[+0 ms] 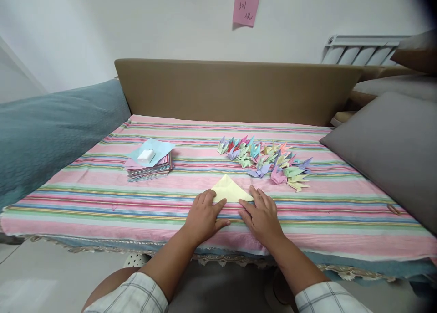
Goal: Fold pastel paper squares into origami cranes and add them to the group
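A pale yellow sheet of origami paper (pixel 228 191), folded into a triangle, lies flat on the striped cloth with its point facing away from me. My left hand (pixel 204 215) rests on its left corner, fingers stretched out and thumb along the lower edge. At the right corner, my right hand (pixel 262 216) presses down with its fingers spread. Just beyond are several folded paper cranes (pixel 259 160) in many colours, grouped in rows. To the left stands a stack of coloured paper squares (pixel 150 169), topped by a light blue sheet (pixel 162 147) and a small white box-shaped object (pixel 146 156).
The striped cloth (pixel 85 199) covers a sofa seat. A brown backrest (pixel 232 92) rises behind, a blue-green armrest (pixel 61 126) is at left, and a grey cushion (pixel 389 149) at right. A small brown loop (pixel 393 209) lies near the cushion. A pink note (pixel 246 5) hangs on the wall.
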### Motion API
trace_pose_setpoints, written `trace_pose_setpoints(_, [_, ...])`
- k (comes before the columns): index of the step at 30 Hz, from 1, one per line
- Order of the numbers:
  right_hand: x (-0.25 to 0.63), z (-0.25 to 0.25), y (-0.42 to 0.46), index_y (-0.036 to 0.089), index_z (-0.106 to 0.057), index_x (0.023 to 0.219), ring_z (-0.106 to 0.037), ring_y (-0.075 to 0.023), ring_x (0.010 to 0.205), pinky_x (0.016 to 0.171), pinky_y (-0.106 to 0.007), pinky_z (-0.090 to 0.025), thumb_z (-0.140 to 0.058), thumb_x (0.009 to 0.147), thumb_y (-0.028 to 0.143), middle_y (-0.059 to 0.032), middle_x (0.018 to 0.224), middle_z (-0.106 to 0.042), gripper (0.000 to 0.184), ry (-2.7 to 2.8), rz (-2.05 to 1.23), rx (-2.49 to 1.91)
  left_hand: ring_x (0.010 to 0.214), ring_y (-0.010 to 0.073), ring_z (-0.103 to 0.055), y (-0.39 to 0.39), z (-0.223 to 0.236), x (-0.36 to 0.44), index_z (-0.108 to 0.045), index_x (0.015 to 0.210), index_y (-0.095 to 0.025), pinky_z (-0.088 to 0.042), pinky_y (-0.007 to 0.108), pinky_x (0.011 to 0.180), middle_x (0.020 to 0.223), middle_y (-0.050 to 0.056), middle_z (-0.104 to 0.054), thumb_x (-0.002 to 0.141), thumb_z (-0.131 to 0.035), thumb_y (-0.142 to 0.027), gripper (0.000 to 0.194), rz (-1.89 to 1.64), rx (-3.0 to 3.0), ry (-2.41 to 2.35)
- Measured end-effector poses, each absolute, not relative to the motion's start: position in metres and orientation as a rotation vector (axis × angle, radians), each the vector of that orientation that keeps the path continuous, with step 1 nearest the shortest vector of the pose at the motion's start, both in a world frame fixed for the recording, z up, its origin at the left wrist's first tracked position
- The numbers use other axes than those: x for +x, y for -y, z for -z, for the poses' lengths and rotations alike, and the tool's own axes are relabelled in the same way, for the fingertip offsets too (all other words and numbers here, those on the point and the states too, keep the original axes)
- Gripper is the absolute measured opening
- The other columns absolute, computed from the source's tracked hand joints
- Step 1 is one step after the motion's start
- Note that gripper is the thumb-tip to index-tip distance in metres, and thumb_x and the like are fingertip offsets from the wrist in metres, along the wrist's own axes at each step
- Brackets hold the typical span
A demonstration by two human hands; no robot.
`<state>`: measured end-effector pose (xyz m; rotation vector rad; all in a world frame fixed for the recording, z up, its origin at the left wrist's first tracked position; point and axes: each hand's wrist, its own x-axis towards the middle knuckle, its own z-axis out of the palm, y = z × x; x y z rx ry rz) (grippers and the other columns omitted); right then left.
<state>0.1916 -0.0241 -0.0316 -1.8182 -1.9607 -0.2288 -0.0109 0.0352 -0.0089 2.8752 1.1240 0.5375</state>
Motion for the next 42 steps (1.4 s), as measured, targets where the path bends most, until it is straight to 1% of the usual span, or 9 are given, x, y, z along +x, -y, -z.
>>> trace_pose_setpoints(7, [0.202, 0.032, 0.024, 0.031, -0.067, 0.105, -0.035, -0.0324, 0.126, 0.098, -0.057, -0.028, -0.045, 0.087, 0.044, -0.0080, 0.139, -0.041, 0.031, 1.912, 0.191, -1.882, 0.106, 0.0292, -0.047, -0.039, 0.001, -0.030, -0.061, 0.113, -0.025, -0.040, 0.043, 0.089, 0.112, 0.013, -0.048, 0.076, -0.055, -0.054, 0.047, -0.462, 2.825, -1.288])
trace_pose_setpoints(13, [0.211, 0.027, 0.025, 0.032, -0.069, 0.101, -0.038, -0.0309, 0.125, 0.098, -0.053, -0.029, -0.044, 0.088, 0.043, -0.0074, 0.137, -0.045, 0.030, 1.890, 0.165, -1.983, 0.094, 0.0243, -0.051, -0.044, -0.007, -0.044, -0.065, 0.104, -0.027, -0.042, 0.038, 0.082, 0.103, 0.009, -0.051, 0.082, -0.050, -0.047, 0.033, -0.386, 2.814, -1.392])
trace_pose_setpoints(16, [0.216, 0.025, 0.025, 0.031, -0.070, 0.100, -0.041, -0.0295, 0.122, 0.098, -0.050, -0.031, -0.045, 0.087, 0.042, -0.0078, 0.135, -0.047, 0.030, 1.896, 0.164, -2.026, 0.087, 0.0220, -0.052, -0.046, -0.011, -0.049, -0.068, 0.096, -0.026, -0.042, 0.035, 0.077, 0.096, 0.008, -0.052, 0.084, -0.048, -0.042, 0.028, -0.344, 2.804, -1.451])
trace_pose_setpoints(19, [0.219, 0.023, 0.024, 0.030, -0.071, 0.096, -0.044, -0.0287, 0.119, 0.095, -0.047, -0.034, -0.046, 0.087, 0.041, -0.0081, 0.133, -0.049, 0.029, 1.884, 0.141, -2.061, 0.082, 0.0204, -0.053, -0.048, -0.015, -0.051, -0.070, 0.084, -0.024, -0.042, 0.033, 0.072, 0.090, 0.007, -0.053, 0.086, -0.045, -0.039, 0.029, -0.323, 2.773, -1.509])
trace_pose_setpoints(26, [0.219, 0.023, 0.018, 0.025, -0.071, 0.088, -0.048, -0.0272, 0.115, 0.092, -0.044, -0.036, -0.047, 0.085, 0.041, -0.0085, 0.128, -0.053, 0.029, 1.831, 0.014, -2.021, 0.082, 0.0195, -0.055, -0.056, -0.008, -0.046, -0.067, 0.080, -0.020, -0.041, 0.029, 0.069, 0.088, 0.005, -0.057, 0.082, -0.052, -0.039, 0.025, -0.475, 2.590, -1.625])
trace_pose_setpoints(29, [0.217, 0.023, 0.014, 0.023, -0.068, 0.088, -0.052, -0.0263, 0.109, 0.090, -0.043, -0.038, -0.052, 0.082, 0.039, -0.0077, 0.121, -0.058, 0.023, 1.769, -0.047, -2.010, 0.088, 0.0216, -0.055, -0.059, -0.003, -0.042, -0.064, 0.096, -0.019, -0.042, 0.032, 0.076, 0.094, 0.006, -0.059, 0.078, -0.058, -0.037, 0.026, -0.562, 2.540, -1.635])
trace_pose_setpoints(32, [0.216, 0.025, 0.011, 0.022, -0.062, 0.101, -0.055, -0.0244, 0.102, 0.087, -0.040, -0.039, -0.054, 0.080, 0.034, -0.0063, 0.113, -0.062, 0.025, 1.718, -0.110, -1.979, 0.089, 0.0221, -0.055, -0.060, -0.001, -0.040, -0.063, 0.104, -0.021, -0.042, 0.033, 0.078, 0.095, 0.006, -0.059, 0.077, -0.058, -0.036, 0.031, -0.595, 2.511, -1.597])
trace_pose_setpoints(36, [0.217, 0.031, 0.008, 0.020, -0.056, 0.115, -0.055, -0.0242, 0.103, 0.089, -0.040, -0.039, -0.054, 0.079, 0.030, -0.0069, 0.114, -0.062, 0.038, 1.685, -0.145, -1.920, 0.084, 0.0198, -0.056, -0.060, 0.001, -0.039, -0.067, 0.094, -0.023, -0.042, 0.031, 0.074, 0.091, 0.005, -0.059, 0.077, -0.058, -0.032, 0.021, -0.658, 2.465, -1.524])
trace_pose_setpoints(42, [0.217, 0.033, 0.008, 0.020, -0.063, 0.102, -0.054, -0.0239, 0.101, 0.088, -0.039, -0.040, -0.053, 0.080, 0.028, -0.0071, 0.108, -0.062, 0.026, 1.695, -0.177, -1.815, 0.086, 0.0198, -0.054, -0.059, 0.003, -0.035, -0.064, 0.080, -0.020, -0.043, 0.031, 0.075, 0.090, 0.004, -0.059, 0.071, -0.058, -0.016, 0.011, -0.807, 2.431, -1.402])
